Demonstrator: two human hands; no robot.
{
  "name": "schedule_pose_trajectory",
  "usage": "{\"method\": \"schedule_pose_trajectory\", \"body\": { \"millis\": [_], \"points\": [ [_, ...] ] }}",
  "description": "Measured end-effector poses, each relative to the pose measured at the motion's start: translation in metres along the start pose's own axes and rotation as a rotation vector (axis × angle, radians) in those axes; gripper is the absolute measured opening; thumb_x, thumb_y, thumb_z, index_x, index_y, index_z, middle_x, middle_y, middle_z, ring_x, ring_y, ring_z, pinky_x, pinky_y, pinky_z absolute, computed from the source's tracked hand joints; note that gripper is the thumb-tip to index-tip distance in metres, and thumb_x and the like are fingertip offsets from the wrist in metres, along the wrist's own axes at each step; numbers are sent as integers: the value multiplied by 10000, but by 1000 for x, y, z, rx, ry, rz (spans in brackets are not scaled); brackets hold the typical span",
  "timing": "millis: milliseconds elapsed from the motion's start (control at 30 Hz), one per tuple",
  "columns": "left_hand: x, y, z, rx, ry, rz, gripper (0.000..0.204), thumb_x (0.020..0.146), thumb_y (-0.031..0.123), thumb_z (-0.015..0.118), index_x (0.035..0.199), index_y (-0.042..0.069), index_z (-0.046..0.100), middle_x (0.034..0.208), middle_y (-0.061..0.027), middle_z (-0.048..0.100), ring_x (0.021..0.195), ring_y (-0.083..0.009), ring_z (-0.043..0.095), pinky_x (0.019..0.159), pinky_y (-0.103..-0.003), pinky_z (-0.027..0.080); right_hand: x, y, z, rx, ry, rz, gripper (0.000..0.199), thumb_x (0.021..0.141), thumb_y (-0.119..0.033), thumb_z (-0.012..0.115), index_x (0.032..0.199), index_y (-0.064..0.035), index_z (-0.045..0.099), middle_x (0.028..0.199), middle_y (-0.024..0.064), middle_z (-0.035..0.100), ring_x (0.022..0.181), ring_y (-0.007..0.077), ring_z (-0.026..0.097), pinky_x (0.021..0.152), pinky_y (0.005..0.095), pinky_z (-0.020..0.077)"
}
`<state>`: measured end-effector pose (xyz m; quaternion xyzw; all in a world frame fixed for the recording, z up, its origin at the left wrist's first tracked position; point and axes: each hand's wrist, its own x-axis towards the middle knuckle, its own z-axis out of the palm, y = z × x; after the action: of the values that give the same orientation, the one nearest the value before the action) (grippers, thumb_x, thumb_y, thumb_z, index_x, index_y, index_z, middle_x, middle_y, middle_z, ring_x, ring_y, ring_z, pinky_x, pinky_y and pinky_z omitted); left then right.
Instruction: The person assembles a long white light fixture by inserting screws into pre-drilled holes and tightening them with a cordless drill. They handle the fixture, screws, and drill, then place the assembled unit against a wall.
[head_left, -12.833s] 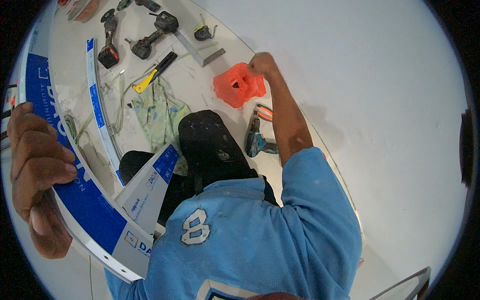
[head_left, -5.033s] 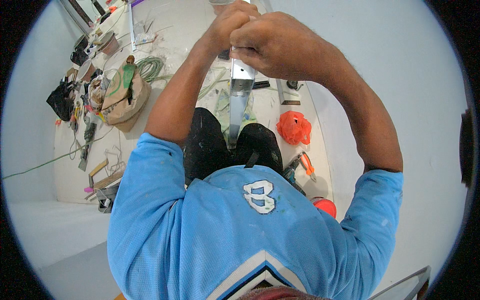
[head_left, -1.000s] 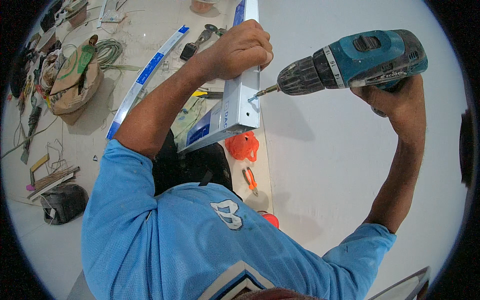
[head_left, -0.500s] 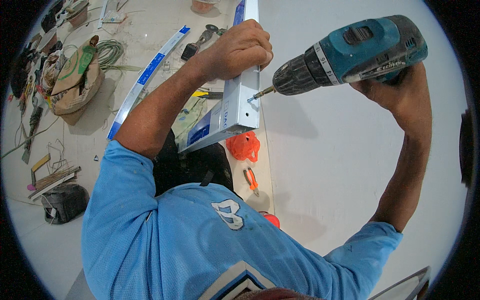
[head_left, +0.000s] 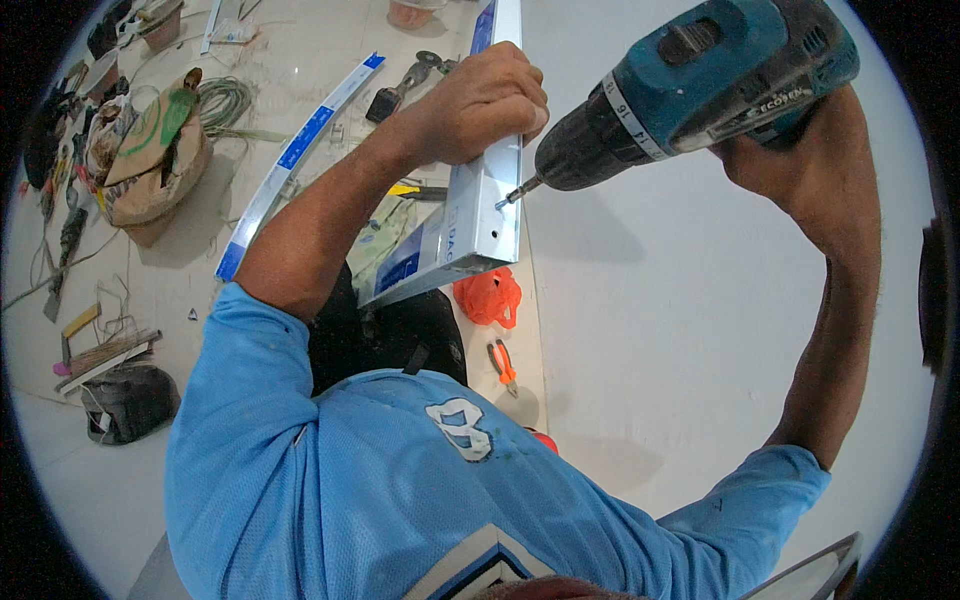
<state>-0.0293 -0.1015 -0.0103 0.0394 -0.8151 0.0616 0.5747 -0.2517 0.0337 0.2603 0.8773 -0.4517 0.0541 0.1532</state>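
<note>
A long white metal channel with blue film on it stands along the wall. My left hand is closed round its upper part. In my right hand is a teal and black cordless drill, gripped by its handle, most of which is hidden. The drill's bit meets a small screw at the channel's side face. Below the screw, an open round hole shows near the channel's end.
A white wall rises on the right. On the floor lie an orange plastic bag, orange-handled pliers and a blue-white strip. A brown sack, coiled cable and black bag are at left.
The drill has come closer to the camera and its rear has risen, its bit staying at the screw. My right forearm has shifted slightly right. My left hand keeps its hold.
</note>
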Motion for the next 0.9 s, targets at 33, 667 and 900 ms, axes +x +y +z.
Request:
{"method": "schedule_pose_trajectory", "body": {
  "millis": [33, 667, 900],
  "points": [
    [-1, -1, 0, 1, 14, 13, 90, 888, 157, 736, 872, 162, 647, 827, -28, 697, 828, -204, 660, 870, -420, 462, 1, -2, 1, -7, 2, 7, 521, 733, -100, 900, 1191, 3, 673, 926, 159, 784, 804, 230, 787, 711, 400, 664],
    [1, 7, -4, -63, 122, -2, 116, 894, 192, 711, 820, 168, 624, 726, -10, 653, 731, -208, 631, 846, -419, 464, 1, -4, 11, 23, 5, -9, 443, 684, -71, 890, 1084, -13, 707, 820, 114, 759, 695, 189, 743, 620, 357, 617],
    [-2, 23, -8, -188, 98, -335, 245, 903, 230, 542, 1007, 50, 670, 1062, -112, 684, 1026, -269, 618, 1024, -437, 435, 4, -17, 8, 26, 13, -58, 484, 711, -69, 879, 1147, -5, 680, 899, 129, 771, 774, 211, 770, 689, 371, 644]
  ]
}}
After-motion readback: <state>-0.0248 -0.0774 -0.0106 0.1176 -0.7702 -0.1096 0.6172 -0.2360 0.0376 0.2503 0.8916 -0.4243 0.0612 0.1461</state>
